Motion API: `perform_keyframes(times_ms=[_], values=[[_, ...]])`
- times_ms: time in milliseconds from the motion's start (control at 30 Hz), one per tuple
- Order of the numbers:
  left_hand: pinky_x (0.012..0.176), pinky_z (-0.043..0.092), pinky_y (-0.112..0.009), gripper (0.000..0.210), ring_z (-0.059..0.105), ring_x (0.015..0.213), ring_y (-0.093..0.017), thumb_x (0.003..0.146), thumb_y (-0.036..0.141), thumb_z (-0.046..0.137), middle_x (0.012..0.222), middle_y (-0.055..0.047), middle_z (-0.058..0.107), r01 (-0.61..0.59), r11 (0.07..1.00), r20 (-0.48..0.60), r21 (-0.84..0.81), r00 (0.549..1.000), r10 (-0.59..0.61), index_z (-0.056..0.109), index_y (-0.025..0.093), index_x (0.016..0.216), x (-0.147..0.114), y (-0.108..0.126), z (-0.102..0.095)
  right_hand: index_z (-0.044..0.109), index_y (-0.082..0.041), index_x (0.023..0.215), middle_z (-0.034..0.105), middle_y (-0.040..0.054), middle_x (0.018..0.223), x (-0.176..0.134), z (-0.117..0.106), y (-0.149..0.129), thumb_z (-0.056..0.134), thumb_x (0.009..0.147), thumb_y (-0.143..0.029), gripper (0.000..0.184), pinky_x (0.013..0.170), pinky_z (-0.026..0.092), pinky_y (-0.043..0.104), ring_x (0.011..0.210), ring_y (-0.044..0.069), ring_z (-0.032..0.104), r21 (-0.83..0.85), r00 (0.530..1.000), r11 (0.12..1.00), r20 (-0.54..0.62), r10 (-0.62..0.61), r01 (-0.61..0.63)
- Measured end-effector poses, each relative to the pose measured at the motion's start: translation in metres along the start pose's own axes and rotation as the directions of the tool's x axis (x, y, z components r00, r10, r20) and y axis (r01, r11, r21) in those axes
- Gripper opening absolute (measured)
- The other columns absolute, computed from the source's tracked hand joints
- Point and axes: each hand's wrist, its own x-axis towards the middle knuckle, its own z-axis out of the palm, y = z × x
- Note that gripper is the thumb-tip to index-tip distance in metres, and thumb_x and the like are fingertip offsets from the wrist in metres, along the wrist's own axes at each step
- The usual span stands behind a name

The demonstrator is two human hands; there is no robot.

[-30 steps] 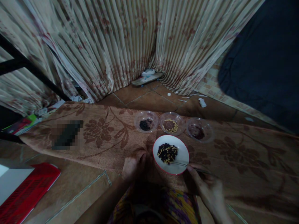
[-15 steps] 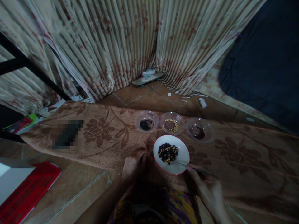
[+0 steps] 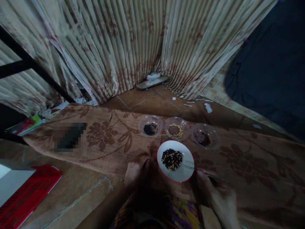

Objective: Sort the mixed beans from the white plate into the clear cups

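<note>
Count three clear bowls [image 3: 154, 119]: one of black beans [image 3: 149, 129], one of yellow beans [image 3: 176, 135], one of dark red beans [image 3: 205, 139]. Add one red-rimmed white dish [image 3: 187, 156] with one mixed heap [image 3: 172, 159]. Find one left hand [image 3: 135, 170], one right hand [image 3: 219, 190] and one pair of tweezers [image 3: 188, 167]. Tally also one cloth-covered bench [image 3: 140, 143], one pixelated dark object [image 3: 70, 136] and one skateboard [image 3: 152, 83]. Cannot number the single beans, too small.

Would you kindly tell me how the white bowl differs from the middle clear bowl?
The white bowl is opaque and red-rimmed; the clear bowl is see-through. The white bowl holds mixed dark and yellow beans, the clear bowl yellow ones. Both sit on the patterned cloth.
</note>
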Motion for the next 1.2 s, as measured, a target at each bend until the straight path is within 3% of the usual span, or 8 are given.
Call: perform_keyframes(times_ms=[133,333,533,900,1067,1200], values=[[0.071,0.051,-0.024,0.021,0.069,0.080,-0.016,0.097,0.023,0.043,0.090,-0.001,0.074,-0.006,1.000,0.009,-0.011,1.000,0.006,0.064,0.024,0.099,0.000,0.002,-0.002,0.076,-0.017,0.077,0.076,0.0088,0.079,0.014,0.003,-0.011,0.081,0.061,-0.046,0.033,0.063,0.058,0.031,0.073,0.025,0.072,0.039,0.995,0.999,-0.094,-0.028,0.032],[0.069,0.051,-0.024,0.021,0.070,0.077,-0.015,0.097,0.022,0.044,0.088,-0.001,0.074,-0.007,1.000,0.000,-0.023,1.000,0.007,0.064,0.024,0.099,-0.001,-0.001,0.000,0.075,-0.015,0.077,0.074,0.0086,0.075,0.057,0.027,-0.053,0.078,0.067,-0.044,0.031,0.063,0.055,0.032,0.067,0.021,0.068,0.071,0.956,0.968,-0.189,-0.226,0.243],[0.071,0.052,-0.025,0.022,0.070,0.081,-0.016,0.097,0.020,0.042,0.091,-0.002,0.073,-0.004,0.999,0.026,-0.042,1.000,0.005,0.064,0.024,0.100,0.000,0.001,-0.002,0.076,-0.014,0.086,0.076,0.0115,0.096,0.077,0.048,-0.063,0.074,0.074,-0.040,0.029,0.084,0.054,0.039,0.090,0.024,0.070,0.162,0.923,0.918,-0.202,-0.327,0.361],[0.075,0.051,-0.026,0.020,0.070,0.085,-0.018,0.097,0.021,0.044,0.094,-0.002,0.073,0.020,0.999,0.047,-0.031,0.999,-0.018,0.064,0.023,0.098,0.001,0.003,-0.004,0.073,-0.016,0.075,0.072,0.0050,0.071,0.024,0.010,-0.029,0.082,0.058,-0.042,0.032,0.056,0.051,0.024,0.065,0.018,0.065,0.036,0.973,0.999,-0.228,-0.028,0.037],[0.073,0.050,-0.025,0.020,0.069,0.084,-0.017,0.097,0.022,0.045,0.092,-0.002,0.073,0.011,1.000,0.030,-0.028,0.999,-0.010,0.065,0.022,0.097,0.001,0.003,-0.003,0.075,-0.015,0.081,0.074,0.0082,0.075,0.010,-0.003,-0.002,0.078,0.063,-0.049,0.039,0.051,0.051,0.024,0.064,0.020,0.067,-0.008,0.992,1.000,-0.124,0.026,-0.027],[0.073,0.049,-0.025,0.020,0.069,0.083,-0.016,0.097,0.022,0.045,0.092,-0.002,0.073,0.006,1.000,0.025,-0.023,1.000,-0.006,0.065,0.022,0.098,0.001,0.002,-0.001,0.077,-0.016,0.086,0.075,0.0092,0.076,0.003,-0.004,0.010,0.074,0.069,-0.052,0.040,0.057,0.057,0.027,0.066,0.022,0.070,-0.027,1.000,1.000,0.004,-0.014,0.014]])
